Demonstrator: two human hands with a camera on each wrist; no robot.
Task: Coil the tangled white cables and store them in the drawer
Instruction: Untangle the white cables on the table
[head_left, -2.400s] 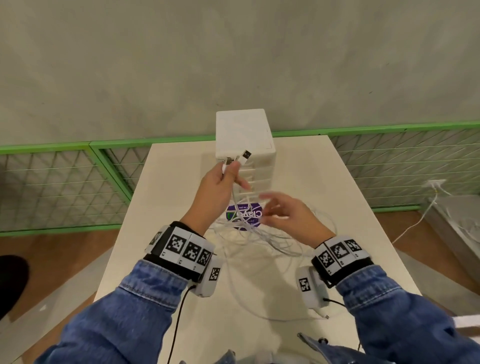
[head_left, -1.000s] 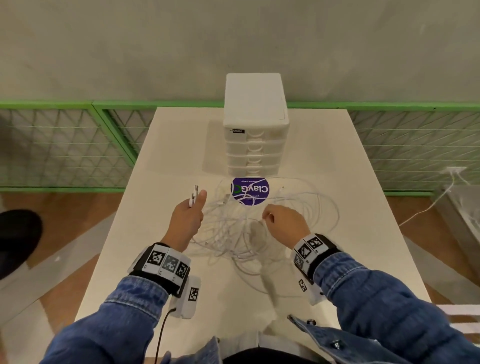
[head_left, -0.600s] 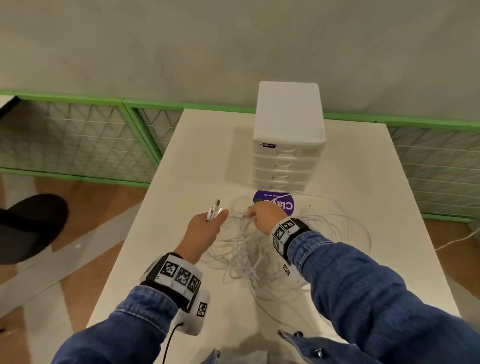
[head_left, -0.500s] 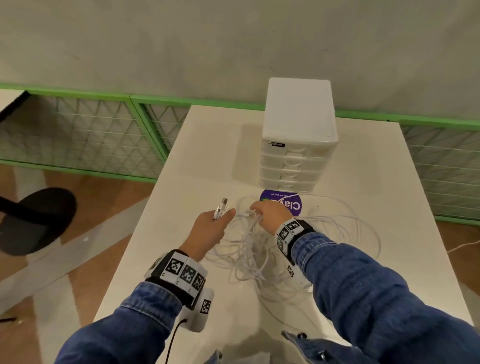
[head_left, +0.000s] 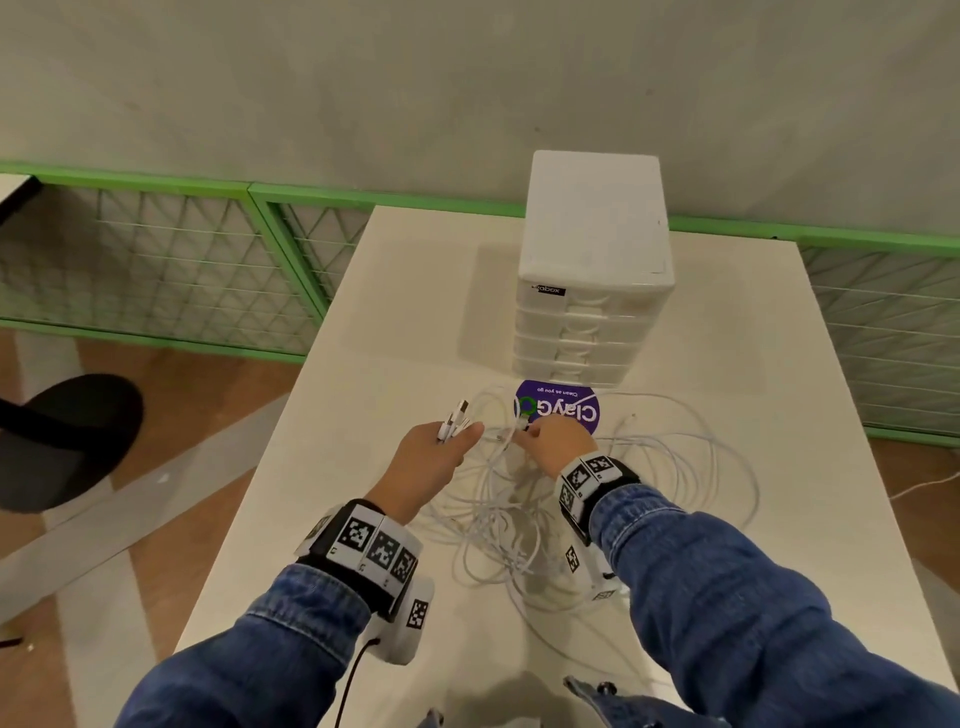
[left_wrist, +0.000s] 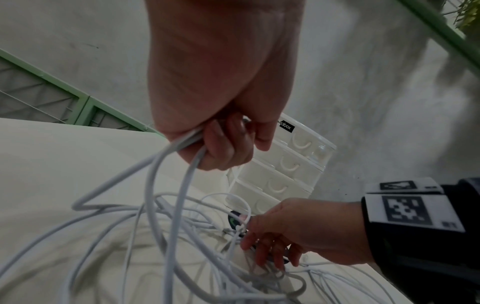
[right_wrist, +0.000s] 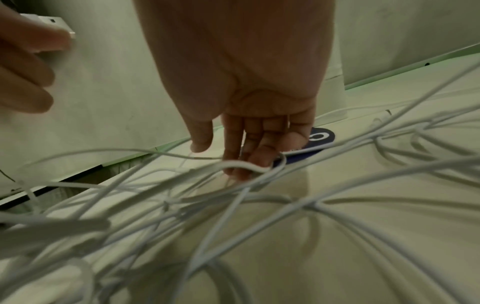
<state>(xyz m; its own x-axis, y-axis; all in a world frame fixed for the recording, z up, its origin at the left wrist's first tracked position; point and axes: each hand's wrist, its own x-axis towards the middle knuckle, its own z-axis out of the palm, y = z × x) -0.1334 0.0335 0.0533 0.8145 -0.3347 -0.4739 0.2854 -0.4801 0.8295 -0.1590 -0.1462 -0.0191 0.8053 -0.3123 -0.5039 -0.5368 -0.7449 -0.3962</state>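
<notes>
The left hand (head_left: 434, 460) stays clenched round a bunch of plug ends (head_left: 455, 419), now held low over the tabletop (head_left: 395, 332). The right hand (head_left: 556, 441) has crossed to it, straight fingers (right_wrist: 235, 158) dipping into the tangled white cables (head_left: 597, 483) mid-table, apparently fishing for another end. The drawer unit (head_left: 592, 291) at the far edge stays closed, so coiling hasn't begun.

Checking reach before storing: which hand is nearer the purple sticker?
Right. The right hand sits at the purple sticker's near edge; the left hand is off to its left.
</notes>
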